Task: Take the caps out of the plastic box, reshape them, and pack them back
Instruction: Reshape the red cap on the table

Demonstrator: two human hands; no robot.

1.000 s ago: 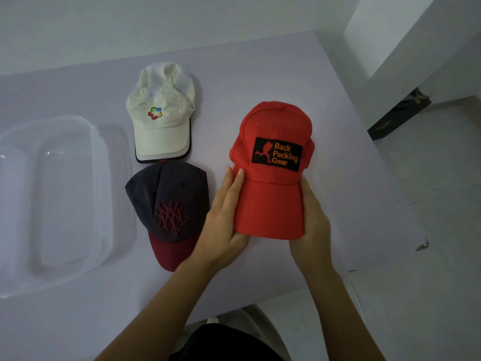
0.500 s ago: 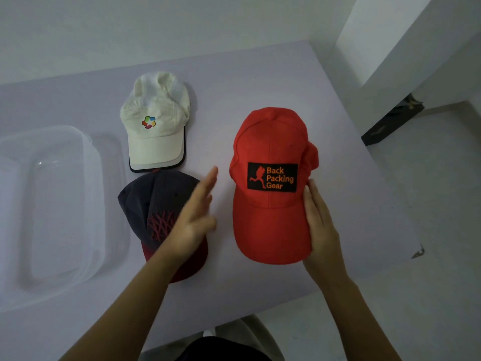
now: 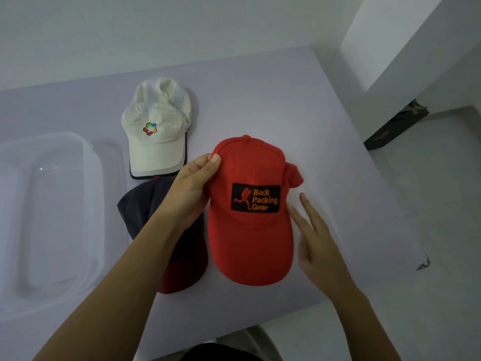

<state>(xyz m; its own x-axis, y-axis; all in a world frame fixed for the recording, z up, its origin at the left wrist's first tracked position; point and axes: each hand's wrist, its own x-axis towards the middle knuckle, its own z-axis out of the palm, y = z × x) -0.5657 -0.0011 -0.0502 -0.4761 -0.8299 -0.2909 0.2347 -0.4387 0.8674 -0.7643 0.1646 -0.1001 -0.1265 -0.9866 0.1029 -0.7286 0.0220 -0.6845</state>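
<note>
Clear plastic box point(image 3: 91, 204); red cap point(image 3: 250, 243) lies outside.

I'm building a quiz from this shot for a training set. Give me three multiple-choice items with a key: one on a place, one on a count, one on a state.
1. Where does the white cap lie relative to the red cap?
A) farther from the person, to its left
B) nearer, to its right
C) stacked on it

2. How many caps are in view?
A) two
B) three
C) four

3. What is the left hand doing?
A) pinching the red cap's crown
B) lying flat on the table
C) hanging idle

Key:
1 A, it sits up-left of the red one.
2 B, white, red and the dark cap.
3 A, thumb and fingers close on the crown's left edge.
</note>
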